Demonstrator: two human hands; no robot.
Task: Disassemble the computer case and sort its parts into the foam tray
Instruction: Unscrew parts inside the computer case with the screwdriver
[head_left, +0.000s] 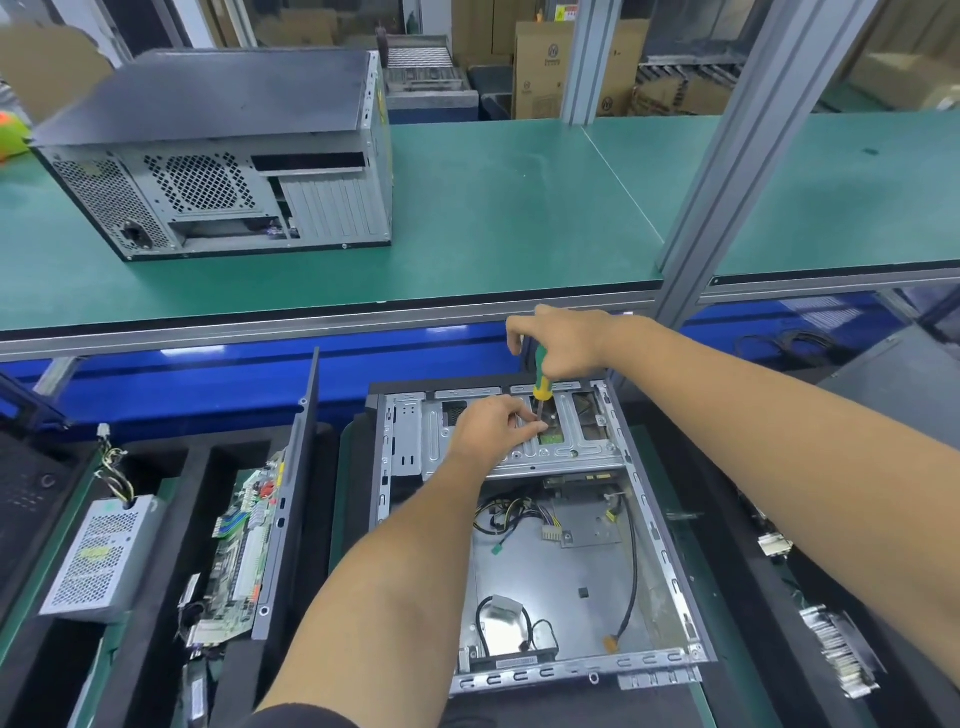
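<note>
Green matting covers the workbench, and black foam tray (322, 519) compartments fill the lower frame. At lower centre lies the open computer case (535, 530), long axis running away from the viewer, bare grey metal with loose cables inside. At its far end the left hand (491, 426) pinches the screwdriver (541, 382) shaft against the drive cage (524, 441), while the right hand (561, 340) grips the upright green-yellow handle. Lower left, a power supply (101, 558) and motherboard (244, 545) sit in compartments. Upper left stands a closed computer tower (218, 150).

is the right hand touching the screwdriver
Touching. The head view shows the right hand wrapped around the top of the screwdriver handle.
</note>
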